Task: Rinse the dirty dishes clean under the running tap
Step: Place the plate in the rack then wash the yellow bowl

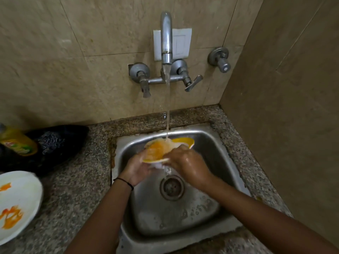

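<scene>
A small white plate with a yellow rim (161, 149), smeared with orange sauce, is held tilted over the steel sink (211, 143). Water from the wall tap (166, 39) falls onto its far part and runs off below. My left hand (136, 168) grips the plate's near left edge from underneath. My right hand (185, 162) lies over the plate's near right edge, fingers on its face. A second, larger white plate (22, 191) with orange smears sits on the counter at the left.
A yellow dish soap bottle (17, 140) leans on a dark bag or cloth (60, 142) at the back left of the granite counter (78, 189). The sink drain (171, 187) lies below my hands. Tiled walls close in behind and on the right.
</scene>
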